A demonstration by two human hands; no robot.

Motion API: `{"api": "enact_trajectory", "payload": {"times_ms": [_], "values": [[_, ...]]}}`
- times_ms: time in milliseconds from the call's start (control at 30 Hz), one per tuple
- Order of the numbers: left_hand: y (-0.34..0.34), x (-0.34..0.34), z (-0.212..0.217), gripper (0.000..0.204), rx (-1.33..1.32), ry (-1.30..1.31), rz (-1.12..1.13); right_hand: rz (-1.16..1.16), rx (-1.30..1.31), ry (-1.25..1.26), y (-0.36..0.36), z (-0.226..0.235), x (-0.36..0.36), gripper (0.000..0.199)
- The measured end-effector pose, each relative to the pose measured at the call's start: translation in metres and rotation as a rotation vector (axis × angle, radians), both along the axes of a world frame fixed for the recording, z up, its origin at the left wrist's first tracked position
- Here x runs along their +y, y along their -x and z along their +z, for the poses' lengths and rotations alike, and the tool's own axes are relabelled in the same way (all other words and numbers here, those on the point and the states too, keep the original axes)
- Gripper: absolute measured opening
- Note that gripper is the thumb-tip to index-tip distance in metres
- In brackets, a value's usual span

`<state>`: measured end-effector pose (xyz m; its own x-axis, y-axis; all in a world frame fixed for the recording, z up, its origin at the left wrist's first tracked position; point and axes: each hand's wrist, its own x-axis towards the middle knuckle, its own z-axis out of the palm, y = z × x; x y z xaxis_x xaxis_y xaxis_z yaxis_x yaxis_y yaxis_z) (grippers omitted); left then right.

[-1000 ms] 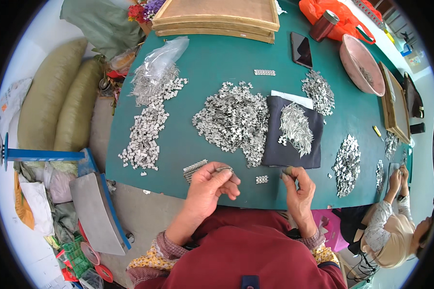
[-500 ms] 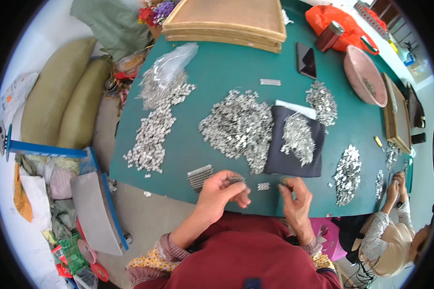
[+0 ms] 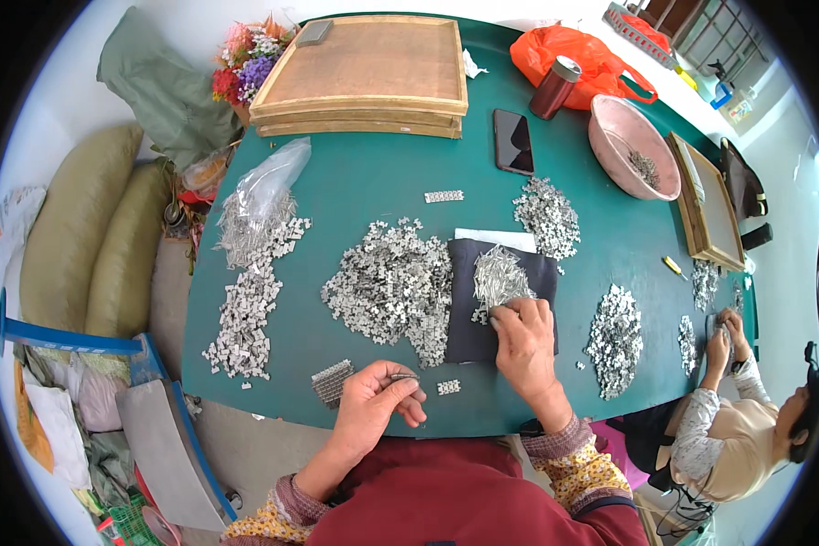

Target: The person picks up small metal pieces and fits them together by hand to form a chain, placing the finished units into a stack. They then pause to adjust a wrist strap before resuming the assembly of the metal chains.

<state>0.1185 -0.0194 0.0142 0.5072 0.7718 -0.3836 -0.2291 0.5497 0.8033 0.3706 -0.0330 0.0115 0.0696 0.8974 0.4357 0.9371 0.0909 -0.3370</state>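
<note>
We look down on a green worktop (image 3: 373, 196) strewn with small silvery metal pieces sorted into heaps. Our left hand (image 3: 373, 405) rests at the near edge, its grip pressed together on a thin metal strip (image 3: 399, 377), held level just above the surface, seemingly so that pieces can be fitted to it. Just left of it lies a short comb-like block (image 3: 331, 381), and a small joined piece (image 3: 448, 387) sits just to its right. Our right hand (image 3: 523, 341) reaches onto a dark cloth (image 3: 469, 332) near the middle of the near edge, fingertips closed into the pile of pins (image 3: 500, 276) heaped there; the cloth seems to keep them from scattering. Between the hands, farther in, lies the big heap (image 3: 391, 287) of clips. At the left edge a clear bag (image 3: 268, 182) lies open, spilling pieces in a long trail. At the far right a pink bowl (image 3: 630, 146) holds a few metal bits. Wooden trays (image 3: 364, 73) are stacked at the far edge, contents hidden. Another person's hands (image 3: 726, 332) work at the right edge.
</note>
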Motion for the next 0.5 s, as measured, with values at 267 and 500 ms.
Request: {"api": "enact_trajectory", "payload": {"times_ms": [267,500], "values": [[-0.008,0.006,-0.001,0.01,0.054,-0.012,-0.023,0.099,0.081,0.04,0.014,-0.005,-0.014,0.018],[-0.022,0.016,0.007,0.011,0.097,-0.024,-0.062,0.058,0.076,-0.015,-0.013,-0.002,0.012,0.019]]}}
